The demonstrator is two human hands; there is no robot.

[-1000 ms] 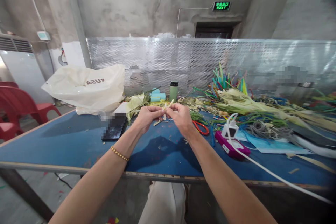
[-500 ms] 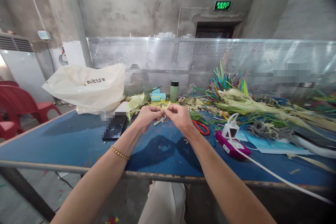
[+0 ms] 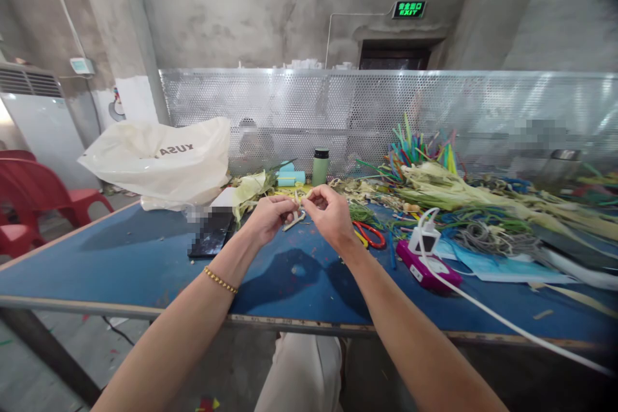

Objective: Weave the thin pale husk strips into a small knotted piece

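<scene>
Over the blue table, my left hand (image 3: 269, 219) pinches a narrow pale strip of corn husk (image 3: 293, 224), whose end hangs below the fingertips. Close against it on the right is my right hand (image 3: 331, 214), thumb and forefinger pinched on the same small pale piece. The fingers partly cover the piece, so its full shape is hidden. Beyond the hands lie several crumpled dry husks (image 3: 253, 188). Red-handled scissors (image 3: 371, 235) rest to the right of my right wrist, partly hidden by it.
A white plastic bag (image 3: 164, 161) and a dark tablet-like object (image 3: 212, 235) are at left. A green bottle (image 3: 320, 167) stands behind the hands. On the right are long husks (image 3: 444, 190), coiled cords (image 3: 497, 237), and a purple power strip (image 3: 427, 269) with a white cable.
My right hand has shifted slightly and its fingers are more arched, with the fingertips a little farther from the left ones. The left hand has turned slightly and stays pinched.
</scene>
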